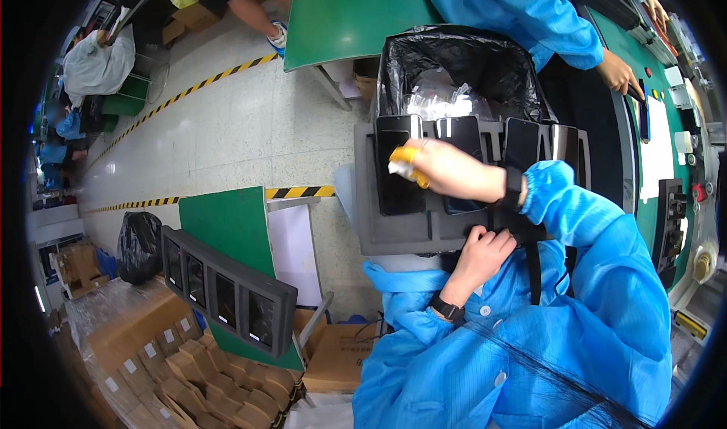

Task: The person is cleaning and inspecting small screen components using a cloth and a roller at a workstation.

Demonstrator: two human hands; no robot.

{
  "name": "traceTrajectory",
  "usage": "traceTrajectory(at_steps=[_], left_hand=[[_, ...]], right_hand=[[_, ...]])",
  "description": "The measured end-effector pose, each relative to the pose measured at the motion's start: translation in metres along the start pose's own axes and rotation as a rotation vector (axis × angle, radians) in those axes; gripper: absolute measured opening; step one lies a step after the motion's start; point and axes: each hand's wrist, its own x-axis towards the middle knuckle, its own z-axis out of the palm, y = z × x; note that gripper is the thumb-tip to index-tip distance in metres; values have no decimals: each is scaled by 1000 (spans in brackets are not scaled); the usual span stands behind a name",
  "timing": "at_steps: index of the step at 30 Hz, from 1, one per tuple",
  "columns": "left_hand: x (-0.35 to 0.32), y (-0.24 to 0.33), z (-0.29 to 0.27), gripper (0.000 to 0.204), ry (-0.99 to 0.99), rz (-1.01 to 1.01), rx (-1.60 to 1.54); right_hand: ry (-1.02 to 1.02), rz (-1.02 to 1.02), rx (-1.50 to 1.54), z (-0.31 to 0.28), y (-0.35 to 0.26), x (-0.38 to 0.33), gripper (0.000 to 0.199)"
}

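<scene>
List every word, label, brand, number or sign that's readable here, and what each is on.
Nothing can be read clearly.
Cardboard box at bottom: printed marks, too small to read.
White labels on the brown cartons, lower left: too small to read.
Phone under the right hand: dark screen, no text I can make out.

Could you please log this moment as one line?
right hand: holding white item over dark phone | left hand: at grey tray

Left of the green table [223, 221] is a black bag [138, 251]; right beside the table, a white panel [295, 251]. Beyond it, striped tape [216, 77] crosses the floor [235, 137], with a person in white [100, 64] farther off.
</scene>
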Motion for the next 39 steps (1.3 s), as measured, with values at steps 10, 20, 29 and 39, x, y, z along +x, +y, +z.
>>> traceTrajectory(at_steps=[10, 20, 29, 39], left_hand=[[-1, 1, 3, 19, 75, -13, -65], [0, 0, 3, 20, 79, -17, -99], [1, -2, 1, 20, 70, -19, -76], [2, -1, 0, 23, 58, -23, -75]], right_hand=[[-149, -35, 83, 32, 0, 19, 23], [-209, -244, -106, 29, -4, 7, 22], [371, 14, -169, -35, 62, 16, 26], [345, -82, -229, -29, 75, 16, 27]])
